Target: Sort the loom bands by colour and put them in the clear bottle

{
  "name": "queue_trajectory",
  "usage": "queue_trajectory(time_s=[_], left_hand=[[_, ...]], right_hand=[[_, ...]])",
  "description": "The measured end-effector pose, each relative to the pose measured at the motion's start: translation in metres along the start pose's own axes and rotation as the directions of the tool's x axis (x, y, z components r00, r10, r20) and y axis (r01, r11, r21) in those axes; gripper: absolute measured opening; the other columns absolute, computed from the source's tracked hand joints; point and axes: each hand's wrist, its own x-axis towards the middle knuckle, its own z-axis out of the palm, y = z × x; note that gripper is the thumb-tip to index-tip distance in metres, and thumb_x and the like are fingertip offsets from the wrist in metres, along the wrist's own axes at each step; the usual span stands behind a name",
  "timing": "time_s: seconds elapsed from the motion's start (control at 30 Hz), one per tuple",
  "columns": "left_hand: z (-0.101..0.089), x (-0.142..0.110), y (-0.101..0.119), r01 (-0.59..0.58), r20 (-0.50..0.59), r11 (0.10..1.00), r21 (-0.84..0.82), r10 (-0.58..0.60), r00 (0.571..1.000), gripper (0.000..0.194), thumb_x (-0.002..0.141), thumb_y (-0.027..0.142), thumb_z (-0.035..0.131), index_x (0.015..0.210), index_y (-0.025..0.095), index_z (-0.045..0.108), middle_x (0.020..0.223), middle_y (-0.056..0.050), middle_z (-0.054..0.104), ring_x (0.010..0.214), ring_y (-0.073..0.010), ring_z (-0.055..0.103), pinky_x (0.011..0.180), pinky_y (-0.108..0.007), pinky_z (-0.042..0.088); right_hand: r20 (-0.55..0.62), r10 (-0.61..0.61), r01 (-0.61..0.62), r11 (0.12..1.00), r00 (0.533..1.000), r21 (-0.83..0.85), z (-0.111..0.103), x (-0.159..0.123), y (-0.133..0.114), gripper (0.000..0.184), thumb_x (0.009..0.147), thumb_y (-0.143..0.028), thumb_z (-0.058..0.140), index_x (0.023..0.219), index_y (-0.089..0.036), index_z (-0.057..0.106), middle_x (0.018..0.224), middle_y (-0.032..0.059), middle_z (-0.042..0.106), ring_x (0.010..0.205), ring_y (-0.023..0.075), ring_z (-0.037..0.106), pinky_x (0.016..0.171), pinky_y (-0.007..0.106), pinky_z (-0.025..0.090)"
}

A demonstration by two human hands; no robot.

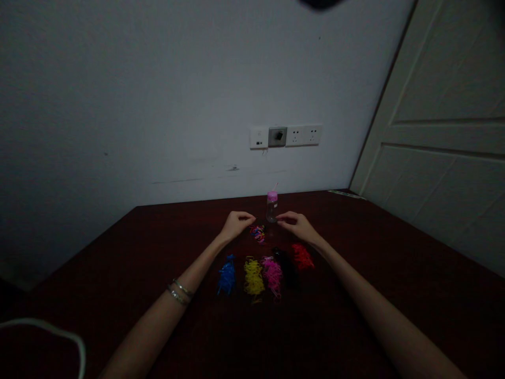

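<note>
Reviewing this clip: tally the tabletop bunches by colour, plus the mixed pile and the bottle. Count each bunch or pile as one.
Blue bunch: 1
Yellow bunch: 1
Pink bunch: 1
Black bunch: 1, very dark, edges unclear
Red bunch: 1
Mixed-colour pile: 1
Bottle with pink lid: 1
Total: 7

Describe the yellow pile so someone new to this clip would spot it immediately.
On the dark red table, nearer than the pink-lidded bottle, piles lie in a row. The yellow pile sits between the blue pile and the pink pile; its color sets it apart from both.
</note>
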Motion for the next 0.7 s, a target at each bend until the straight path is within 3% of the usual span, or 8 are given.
queue_trajectory(time_s=[0.13,0.23,0.47,0.7], left_hand=[[0.012,-0.007,0.015,0.092,0.105,0.986,-0.139,-0.077,0.991,0.026,0.067,0.028,0.06,0.079,0.008,0.069,0.061,-0.005,0.064,0.053,-0.0103,0.052,0.052,-0.021,0.039],[0.016,-0.011,0.023,0.128,0.146,0.976,-0.175,-0.102,0.984,0.026,0.066,0.028,0.061,0.079,0.007,0.069,0.053,-0.002,0.059,0.045,-0.0071,0.045,0.045,-0.019,0.034],[0.017,-0.013,0.026,0.145,0.117,0.97,-0.197,-0.124,0.985,0.025,0.066,0.028,0.061,0.078,0.007,0.068,0.049,0.0,0.057,0.042,-0.0059,0.042,0.043,-0.018,0.031],[0.018,-0.008,0.006,0.119,0.171,0.98,-0.158,-0.092,0.981,0.025,0.065,0.028,0.062,0.078,0.008,0.069,0.066,-0.005,0.065,0.054,-0.0097,0.052,0.051,-0.02,0.038]], right_hand=[[0.151,-0.028,0.01,0.993,0.988,0.119,0.01,-0.002,-0.025,0.038,0.068,-0.028,0.061,0.104,-0.017,0.062,0.09,0.0052,0.064,0.074,0.014,0.057,0.069,0.027,0.047],[0.216,-0.045,0.015,0.99,0.975,0.142,0.013,-0.003,-0.031,0.035,0.068,-0.028,0.061,0.102,-0.017,0.062,0.085,0.0041,0.064,0.073,0.0139,0.057,0.069,0.027,0.046],[0.183,-0.089,0.073,0.993,0.979,0.091,0.012,-0.002,-0.03,0.021,0.073,-0.033,0.058,0.082,-0.016,0.066,0.081,0.004,0.064,0.077,0.0161,0.058,0.072,0.028,0.044],[0.221,-0.125,0.139,0.989,0.967,-0.047,0.004,-0.003,-0.023,0.019,0.075,-0.032,0.056,0.079,-0.017,0.066,0.083,0.0048,0.063,0.078,0.0165,0.057,0.074,0.028,0.044]])
